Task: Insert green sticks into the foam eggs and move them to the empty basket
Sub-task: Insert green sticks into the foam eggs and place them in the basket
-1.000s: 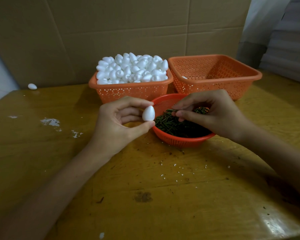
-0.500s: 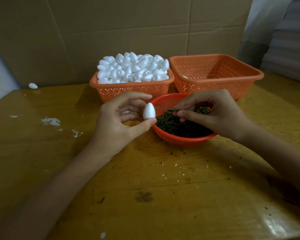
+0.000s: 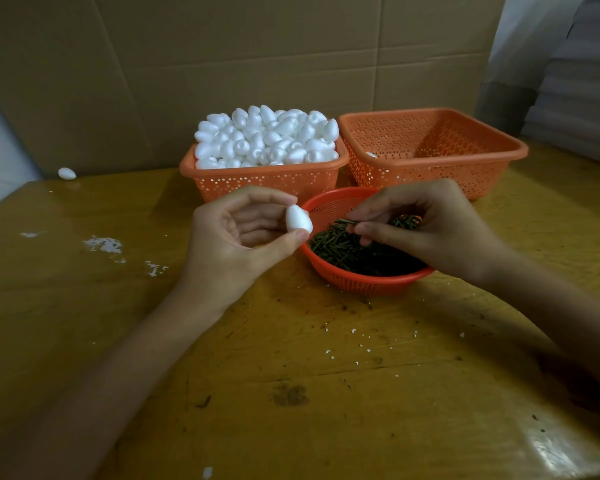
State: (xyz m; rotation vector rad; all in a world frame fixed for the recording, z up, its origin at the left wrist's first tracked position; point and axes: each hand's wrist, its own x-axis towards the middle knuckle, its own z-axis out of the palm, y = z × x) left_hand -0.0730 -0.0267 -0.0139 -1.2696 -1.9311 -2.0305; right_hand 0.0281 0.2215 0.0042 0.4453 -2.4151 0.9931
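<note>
The left hand (image 3: 236,237) was over the middle of the desk (image 3: 291,393), palm turned inward, pinching a foam egg (image 3: 298,220) between the thumb tip below and the forefinger tip above. Its other fingers were curled loosely behind the egg and did not touch it. The egg was held nearly upright, narrow end up, just left of the round red basket (image 3: 364,284).

That basket sat on the desk just in front of the two square ones and held a heap of green sticks (image 3: 340,249). The right hand (image 3: 430,230) hung over it, fingers curled. Thumb and forefinger were pressed together on one green stick (image 3: 342,222), whose end poked out to the left toward the egg. Egg and stick were near each other but not touching.

Toward the far edge stood an orange basket (image 3: 267,183) piled high with foam eggs (image 3: 267,136). Just beside it on the right was the second orange basket (image 3: 430,150), with one small white thing (image 3: 371,154) showing inside near its left wall; I could not tell whether it carried a stick.

A stray egg (image 3: 66,173) lay at the far left corner, against the cardboard sheet (image 3: 222,64) behind the desk. White crumbs (image 3: 354,341) were scattered toward the near edge, and white smears (image 3: 103,244) marked the left side.
</note>
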